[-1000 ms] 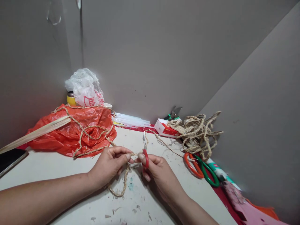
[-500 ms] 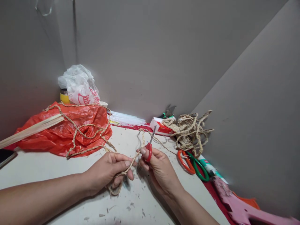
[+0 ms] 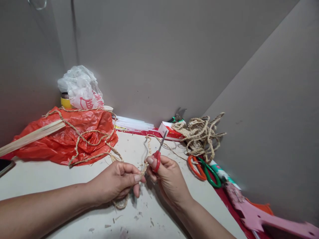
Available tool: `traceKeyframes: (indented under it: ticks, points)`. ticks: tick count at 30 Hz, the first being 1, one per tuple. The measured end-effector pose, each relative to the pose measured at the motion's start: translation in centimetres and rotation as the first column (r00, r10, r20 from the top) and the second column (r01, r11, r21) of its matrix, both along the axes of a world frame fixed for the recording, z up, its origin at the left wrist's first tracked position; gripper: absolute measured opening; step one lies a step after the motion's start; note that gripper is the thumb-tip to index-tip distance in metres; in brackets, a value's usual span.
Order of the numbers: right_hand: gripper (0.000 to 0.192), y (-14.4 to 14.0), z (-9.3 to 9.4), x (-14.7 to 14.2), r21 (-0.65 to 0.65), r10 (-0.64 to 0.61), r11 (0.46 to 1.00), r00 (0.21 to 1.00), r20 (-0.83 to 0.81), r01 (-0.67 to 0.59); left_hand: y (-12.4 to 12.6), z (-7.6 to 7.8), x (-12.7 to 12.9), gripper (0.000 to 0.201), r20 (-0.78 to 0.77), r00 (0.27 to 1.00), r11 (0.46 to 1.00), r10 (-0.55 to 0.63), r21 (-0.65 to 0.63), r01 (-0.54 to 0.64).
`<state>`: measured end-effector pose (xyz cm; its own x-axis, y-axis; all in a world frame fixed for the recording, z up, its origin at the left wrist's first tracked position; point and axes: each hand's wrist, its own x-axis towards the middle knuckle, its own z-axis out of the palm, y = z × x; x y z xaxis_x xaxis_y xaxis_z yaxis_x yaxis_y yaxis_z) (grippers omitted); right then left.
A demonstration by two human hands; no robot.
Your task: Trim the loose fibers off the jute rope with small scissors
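The small red scissors (image 3: 158, 156) have been tilted up beside the braided jute cord (image 3: 147, 156), gripped in the right hand (image 3: 169, 179), while the cord's end is pinched between the closed left hand (image 3: 117, 182) fingers above the table (image 3: 50, 186), presumably for steadiness.

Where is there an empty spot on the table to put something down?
The widest bare patch of the table lies left of the left hand, below the red plastic bag. A smaller one sits between the bag and the small scissors in the right hand. The right corner is crowded: rope pile, big scissors, pink tool.
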<state>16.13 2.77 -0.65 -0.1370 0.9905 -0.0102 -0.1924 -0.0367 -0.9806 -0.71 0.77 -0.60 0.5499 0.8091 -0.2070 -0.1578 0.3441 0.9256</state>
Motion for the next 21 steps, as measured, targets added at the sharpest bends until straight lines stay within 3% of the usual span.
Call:
traceKeyframes:
  ticks: [10, 17, 21]
  points:
    - [0.029, 0.14, 0.44, 0.12, 0.006, 0.03, 1.0, 0.998, -0.05, -0.03, 0.35, 0.04, -0.25, 0.028, 0.198, 0.976, 0.966, -0.093, -0.218, 0.137]
    - [0.03, 0.17, 0.41, 0.17, 0.043, 0.038, 0.998, 0.999, -0.01, -0.038, 0.37, 0.44, -0.56, 0.023, 0.154, 0.988, 0.976, -0.011, -0.215, 0.045]
    - [0.031, 0.39, 0.21, 0.47, 0.118, 0.043, 0.991, 0.986, 0.16, -0.063, 0.49, 0.51, -0.62, 0.024, 0.15, 0.988, 0.979, 0.026, -0.203, 0.005]
